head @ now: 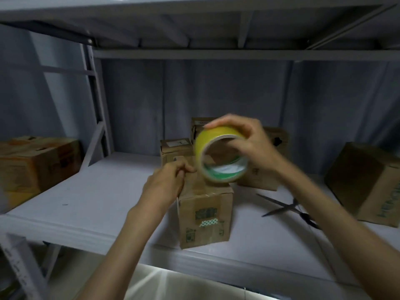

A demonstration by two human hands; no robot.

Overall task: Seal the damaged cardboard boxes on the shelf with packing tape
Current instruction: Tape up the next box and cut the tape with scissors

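A small cardboard box (pixel 205 215) stands near the front edge of the white shelf (pixel 104 191). Just above its top, my right hand (pixel 249 146) grips a yellow roll of packing tape (pixel 202 144), thumb inside the core and fingers over the outer rim. My left hand (pixel 166 182) is at the box's upper left corner with fingertips pinched together right by the roll's lower left edge; whether they hold the tape's end is blurred. Several more worn boxes (pixel 175 150) stand behind.
Open scissors (pixel 287 207) lie on the shelf right of the small box. A large box (pixel 368 185) stands at the right and another (pixel 36 163) at the far left. An upper shelf (pixel 194 24) hangs close overhead. A ladder-like frame (pixel 97 100) leans at the back left.
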